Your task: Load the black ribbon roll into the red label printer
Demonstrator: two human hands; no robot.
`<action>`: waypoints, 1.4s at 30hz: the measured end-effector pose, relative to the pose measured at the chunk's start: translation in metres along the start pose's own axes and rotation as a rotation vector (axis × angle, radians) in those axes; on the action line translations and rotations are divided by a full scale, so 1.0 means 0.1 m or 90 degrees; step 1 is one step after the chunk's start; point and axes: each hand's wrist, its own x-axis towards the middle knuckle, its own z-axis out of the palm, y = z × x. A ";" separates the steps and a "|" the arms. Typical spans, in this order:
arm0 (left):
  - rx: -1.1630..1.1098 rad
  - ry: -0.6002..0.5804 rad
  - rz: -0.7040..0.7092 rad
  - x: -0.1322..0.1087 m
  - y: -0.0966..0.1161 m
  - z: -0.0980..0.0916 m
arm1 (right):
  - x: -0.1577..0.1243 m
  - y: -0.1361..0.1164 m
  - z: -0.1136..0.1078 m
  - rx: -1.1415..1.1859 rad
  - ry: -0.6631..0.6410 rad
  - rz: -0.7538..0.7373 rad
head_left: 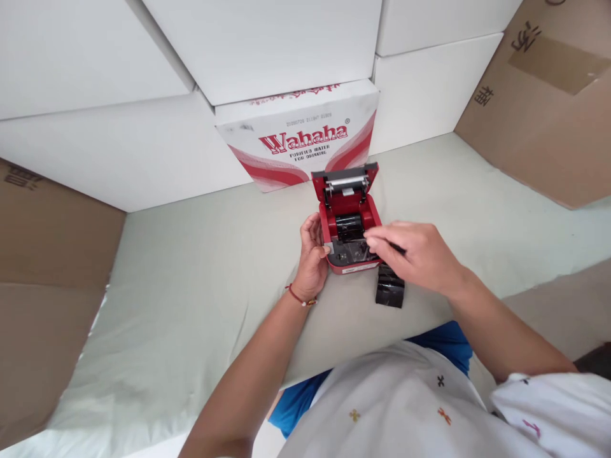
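A small red label printer (373,210) rests on the cloth with its lid (344,178) tilted up and back. Inside its bay lies a roll of glossy black film (350,226). My left hand (312,251) grips the printer's left side, thumb on the front corner. Over the front right corner, my right hand (413,254) pinches a thin black stick-like thing (397,248); most of it is hidden by the fingers. Beneath that hand, a short curled strip of black film (390,289) lies by the printer; whether it joins the roll I cannot tell.
A pale green cloth (200,273) covers the work surface. Behind the printer stands a white and red Wahaha water carton (305,140), with white boxes (267,44) stacked around it. Brown cardboard boxes (539,108) (52,299) flank the surface on right and left.
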 end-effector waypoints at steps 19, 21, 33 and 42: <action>-0.026 0.031 -0.009 0.02 -0.06 -0.02 | 0.93 -0.09 0.22 -0.296 -0.278 0.140; -0.034 0.028 -0.012 0.02 -0.04 -0.01 | 0.85 -0.14 0.15 -0.289 -0.269 0.147; -0.044 0.037 -0.026 0.03 -0.02 -0.01 | -0.19 0.95 -0.81 -0.041 -0.127 0.289; -0.069 0.039 -0.032 0.02 0.02 0.00 | -0.33 0.99 -0.28 -0.113 -0.183 0.295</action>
